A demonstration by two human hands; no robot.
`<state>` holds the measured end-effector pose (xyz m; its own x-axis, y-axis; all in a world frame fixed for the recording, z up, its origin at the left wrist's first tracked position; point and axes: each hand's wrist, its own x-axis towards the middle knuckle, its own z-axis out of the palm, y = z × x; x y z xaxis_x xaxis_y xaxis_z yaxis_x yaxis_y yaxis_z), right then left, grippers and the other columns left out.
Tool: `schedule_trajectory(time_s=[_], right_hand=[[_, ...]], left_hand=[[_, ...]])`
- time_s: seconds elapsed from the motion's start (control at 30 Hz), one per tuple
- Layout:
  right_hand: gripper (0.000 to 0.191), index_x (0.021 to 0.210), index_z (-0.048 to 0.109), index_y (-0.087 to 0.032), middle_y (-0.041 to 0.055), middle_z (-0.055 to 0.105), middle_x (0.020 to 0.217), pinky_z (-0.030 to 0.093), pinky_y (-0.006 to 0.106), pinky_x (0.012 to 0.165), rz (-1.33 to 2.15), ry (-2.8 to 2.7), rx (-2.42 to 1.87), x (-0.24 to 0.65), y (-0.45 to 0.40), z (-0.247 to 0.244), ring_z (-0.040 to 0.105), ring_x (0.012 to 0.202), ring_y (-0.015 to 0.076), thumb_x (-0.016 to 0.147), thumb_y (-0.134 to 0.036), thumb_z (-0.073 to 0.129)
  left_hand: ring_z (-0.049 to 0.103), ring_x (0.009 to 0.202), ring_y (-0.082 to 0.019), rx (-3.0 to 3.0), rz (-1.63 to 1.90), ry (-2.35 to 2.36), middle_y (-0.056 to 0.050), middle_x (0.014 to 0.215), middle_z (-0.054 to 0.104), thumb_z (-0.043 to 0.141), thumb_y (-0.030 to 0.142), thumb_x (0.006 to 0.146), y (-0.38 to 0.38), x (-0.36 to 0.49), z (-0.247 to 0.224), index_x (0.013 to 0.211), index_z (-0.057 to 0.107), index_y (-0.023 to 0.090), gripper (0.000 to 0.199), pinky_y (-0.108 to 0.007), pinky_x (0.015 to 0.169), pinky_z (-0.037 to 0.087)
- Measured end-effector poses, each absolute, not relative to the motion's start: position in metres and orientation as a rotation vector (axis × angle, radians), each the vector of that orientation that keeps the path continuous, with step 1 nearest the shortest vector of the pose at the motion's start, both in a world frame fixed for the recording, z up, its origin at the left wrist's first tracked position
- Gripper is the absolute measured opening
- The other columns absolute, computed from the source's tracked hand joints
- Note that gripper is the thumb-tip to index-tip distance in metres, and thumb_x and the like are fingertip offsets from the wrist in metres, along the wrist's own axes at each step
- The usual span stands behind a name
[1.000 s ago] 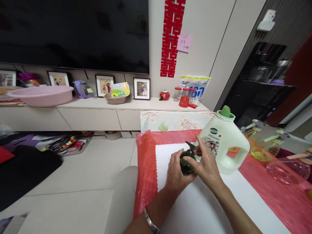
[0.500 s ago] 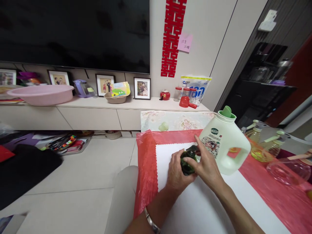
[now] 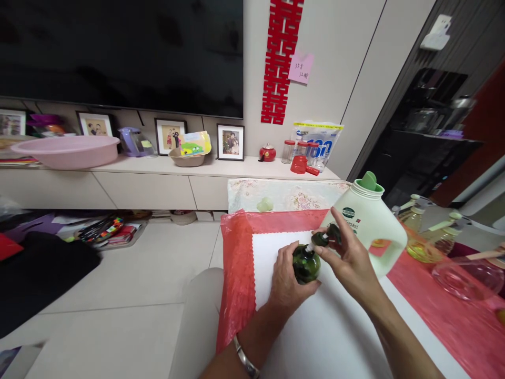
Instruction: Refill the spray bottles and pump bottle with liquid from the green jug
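One jug (image 3: pixel 366 223) (partly hidden) stands behind the right hand (image 3: pixel 351 258) and pump (image 3: pixel 321 239).

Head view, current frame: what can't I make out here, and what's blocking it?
All in the head view:
- Green bottle, side toward the left hand: hidden by that hand.
- Pale green jug, lower label: covered by the right hand and pump head.
- Television, top and left: cut off by the picture's edges.

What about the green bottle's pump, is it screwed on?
No: the right hand holds the pump head off the green bottle, stem exposed.
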<state>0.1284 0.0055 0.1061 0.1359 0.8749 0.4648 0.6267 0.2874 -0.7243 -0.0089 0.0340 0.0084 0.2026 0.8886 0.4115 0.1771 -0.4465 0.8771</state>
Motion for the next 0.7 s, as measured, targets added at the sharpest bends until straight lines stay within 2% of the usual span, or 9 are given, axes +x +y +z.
schedule_trajectory(time_s=[0.13, 0.27, 0.4, 0.47, 0.53, 0.57, 0.7], right_hand=[[0.081, 0.156, 0.034, -0.027, 0.0073, 0.061, 0.118, 0.056, 0.038, 0.095, 0.346, -1.46, -1.341, 0.133, -0.01, 0.132, 0.063, 0.102, 0.0201, 0.087, -0.049, 0.071], [0.079, 0.149, 0.046, -0.024, 0.0077, 0.062, 0.117, 0.06, 0.034, 0.09, 0.223, -1.313, -1.259, 0.133, -0.034, 0.158, 0.065, 0.101, 0.0212, 0.081, -0.045, 0.079], [0.054, 0.126, 0.065, -0.024, 0.0052, 0.064, 0.113, 0.059, 0.032, 0.091, 0.012, -1.227, -1.329, 0.141, -0.055, 0.165, 0.066, 0.097, 0.0198, 0.078, -0.044, 0.081], [0.041, 0.115, 0.068, -0.025, 0.0042, 0.064, 0.112, 0.057, 0.03, 0.09, -0.054, -1.3, -1.396, 0.15, -0.06, 0.154, 0.064, 0.098, 0.0191, 0.082, -0.046, 0.078], [0.035, 0.113, 0.065, -0.025, 0.0037, 0.063, 0.115, 0.054, 0.03, 0.091, -0.087, -1.445, -1.424, 0.159, -0.06, 0.134, 0.062, 0.101, 0.0188, 0.086, -0.047, 0.074], [0.032, 0.113, 0.063, -0.025, 0.0038, 0.061, 0.117, 0.052, 0.03, 0.094, -0.094, -1.522, -1.414, 0.164, -0.059, 0.121, 0.061, 0.106, 0.0191, 0.089, -0.045, 0.072], [0.021, 0.112, 0.057, -0.024, 0.0044, 0.058, 0.111, 0.052, 0.028, 0.085, -0.144, -1.73, -1.421, 0.168, -0.058, 0.067, 0.059, 0.102, 0.0166, 0.095, -0.034, 0.064]], left_hand=[[0.053, 0.125, -0.032, 1.751, 1.243, 1.015, -0.01, 0.129, 0.053, 0.082, 0.015, 0.057, 0.033, -0.01, 0.011, 0.137, 0.038, 0.024, 0.092, -0.052, 0.11, 0.044], [0.053, 0.125, -0.031, 1.735, 1.236, 1.019, -0.01, 0.13, 0.053, 0.081, 0.015, 0.057, 0.033, -0.011, 0.013, 0.137, 0.04, 0.023, 0.09, -0.051, 0.11, 0.044], [0.055, 0.125, -0.03, 1.731, 1.254, 1.015, -0.008, 0.129, 0.055, 0.081, 0.017, 0.056, 0.033, -0.011, 0.014, 0.137, 0.042, 0.025, 0.09, -0.05, 0.11, 0.045], [0.056, 0.124, -0.031, 1.726, 1.28, 1.029, -0.008, 0.127, 0.056, 0.082, 0.017, 0.056, 0.033, -0.011, 0.014, 0.137, 0.043, 0.025, 0.09, -0.05, 0.11, 0.046], [0.057, 0.122, -0.031, 1.718, 1.312, 1.058, -0.008, 0.126, 0.057, 0.083, 0.017, 0.055, 0.033, -0.011, 0.013, 0.137, 0.044, 0.024, 0.091, -0.049, 0.109, 0.047], [0.057, 0.122, -0.031, 1.713, 1.327, 1.076, -0.008, 0.126, 0.057, 0.082, 0.017, 0.055, 0.033, -0.011, 0.013, 0.137, 0.044, 0.024, 0.091, -0.049, 0.109, 0.047], [0.057, 0.122, -0.031, 1.705, 1.363, 1.123, -0.009, 0.125, 0.057, 0.082, 0.018, 0.057, 0.034, -0.012, 0.014, 0.138, 0.042, 0.023, 0.09, -0.049, 0.108, 0.048]])
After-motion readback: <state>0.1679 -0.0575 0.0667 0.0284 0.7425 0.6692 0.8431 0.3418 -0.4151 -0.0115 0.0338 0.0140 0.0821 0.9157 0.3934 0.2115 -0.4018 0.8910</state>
